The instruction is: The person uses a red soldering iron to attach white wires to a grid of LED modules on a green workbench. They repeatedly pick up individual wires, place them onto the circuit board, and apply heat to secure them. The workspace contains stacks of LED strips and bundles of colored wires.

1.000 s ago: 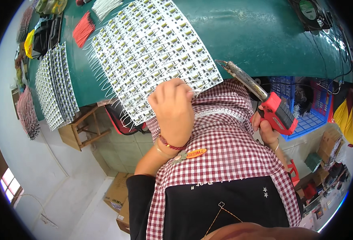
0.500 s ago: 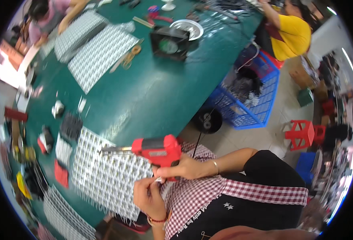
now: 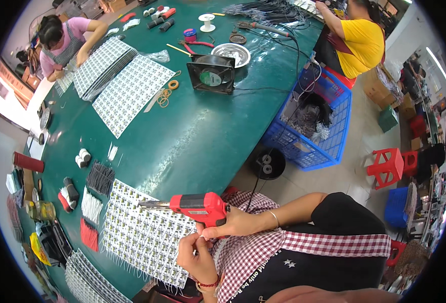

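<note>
My right hand (image 3: 239, 223) is wrapped round the grip of a red and black soldering gun (image 3: 205, 208), its long metal tip pointing left. Under that tip lies a white sheet (image 3: 139, 227) covered in rows of small greenish parts, with pale wires fringing its near edge. Just below the gun's grip, the fingers of my left hand (image 3: 199, 258) are pinched together close to my right hand. A small whitish bit shows at the fingertips, too small to name. Beside the sheet's left edge lie bundles of black wires (image 3: 101, 178), white wires (image 3: 91, 206) and red wires (image 3: 89, 235).
A black fan (image 3: 211, 76) stands on the green table (image 3: 182, 136) near a metal bowl (image 3: 233, 52). More part-covered sheets (image 3: 134, 91) lie at far left before a person in pink. A blue crate (image 3: 329, 136) stands right of the table, near a person in yellow.
The view has shifted slightly, so the table and its things appear a little lower. My right hand still grips the soldering gun, and my left fingers remain pinched close to it.
</note>
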`<state>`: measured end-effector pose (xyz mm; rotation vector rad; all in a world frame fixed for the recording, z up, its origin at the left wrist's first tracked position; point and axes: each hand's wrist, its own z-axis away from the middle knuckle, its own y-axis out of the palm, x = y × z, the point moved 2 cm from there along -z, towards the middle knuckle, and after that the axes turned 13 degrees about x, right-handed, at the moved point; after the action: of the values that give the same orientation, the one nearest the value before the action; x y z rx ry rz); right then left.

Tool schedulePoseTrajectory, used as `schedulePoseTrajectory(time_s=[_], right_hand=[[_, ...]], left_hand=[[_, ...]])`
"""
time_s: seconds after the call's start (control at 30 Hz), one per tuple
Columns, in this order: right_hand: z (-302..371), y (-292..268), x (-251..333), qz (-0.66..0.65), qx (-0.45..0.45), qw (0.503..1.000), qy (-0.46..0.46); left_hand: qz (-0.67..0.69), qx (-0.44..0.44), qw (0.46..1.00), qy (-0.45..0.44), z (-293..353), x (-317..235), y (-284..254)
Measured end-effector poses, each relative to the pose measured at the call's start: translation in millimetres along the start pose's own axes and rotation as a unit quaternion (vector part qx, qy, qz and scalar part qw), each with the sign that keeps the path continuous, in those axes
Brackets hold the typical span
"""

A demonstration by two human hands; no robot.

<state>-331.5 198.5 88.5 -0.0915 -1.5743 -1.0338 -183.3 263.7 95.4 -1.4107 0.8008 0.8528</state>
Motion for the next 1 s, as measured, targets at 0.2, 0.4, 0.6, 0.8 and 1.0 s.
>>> schedulePoseTrajectory(time_s=[0.2, 0.4, 0.6, 0.8, 1.0], right_hand=[[-1, 2, 16, 0.286, -0.021, 0.951, -0.114], [3, -10, 4, 0.337, -0.051, 0.939, -0.048], [19, -20, 8, 0.188, -0.054, 0.981, -0.007], [67, -66, -5, 0.167, -0.01, 0.986, 0.008], [129, -97, -37, 0.323, -0.027, 0.94, 0.111]], left_hand=[[-0.036, -0.021, 0.999, 0.014, -3, -6, -1], [-0.059, 0.008, 0.997, 0.038, -12, -14, -6], [-0.257, -0.047, 0.963, 0.073, -4, 19, -27], [-0.294, -0.006, 0.948, 0.124, -4, 39, -30], [-0.299, 0.018, 0.944, 0.139, -6, 40, -20]])
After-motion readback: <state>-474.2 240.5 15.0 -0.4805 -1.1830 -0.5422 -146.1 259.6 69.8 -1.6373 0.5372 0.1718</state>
